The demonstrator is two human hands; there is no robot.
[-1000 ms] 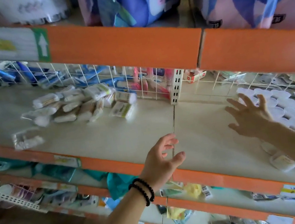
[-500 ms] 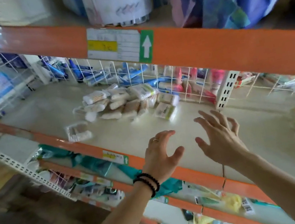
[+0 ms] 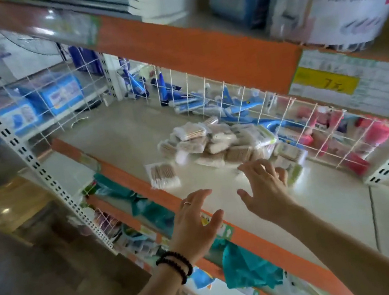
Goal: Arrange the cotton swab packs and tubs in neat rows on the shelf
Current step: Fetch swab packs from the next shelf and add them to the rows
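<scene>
A: What are the 2 hands doing?

B: Both reach over the orange front edge of the shelf [image 3: 118,131]. The left hand [image 3: 196,226] hovers above that edge, fingers spread and slightly bent, thumb out to the side; its grip is wide and has hold of nothing. A ring sits on 1 finger and a double strand of dark beads [image 3: 175,263] circles the wrist.

A: And the other one?

B: The right hand [image 3: 266,188] is just beside the left, a little further in over the shelf board. Its fingers are splayed and lightly curved, the grip loose, nothing in it.

A: Where are the swab packs?

B: The pile of cotton swab packs [image 3: 216,143] lies jumbled just beyond the right fingertips, near them but not touching as far as I can tell. 1 loose pack [image 3: 163,175] lies flat ahead of the left hand, apart from the heap and close to the front edge. Another green-edged pack [image 3: 293,169] sits partly hidden behind the right hand.

A: Anything behind the heap?

B: A white wire grid [image 3: 232,105] stands past the pile, with blue packets [image 3: 206,101] and pink packets [image 3: 376,135] on its far side. Above both hands runs an orange rail with a price label [image 3: 342,86]. The frame is blurred, so finer print is unreadable.
</scene>
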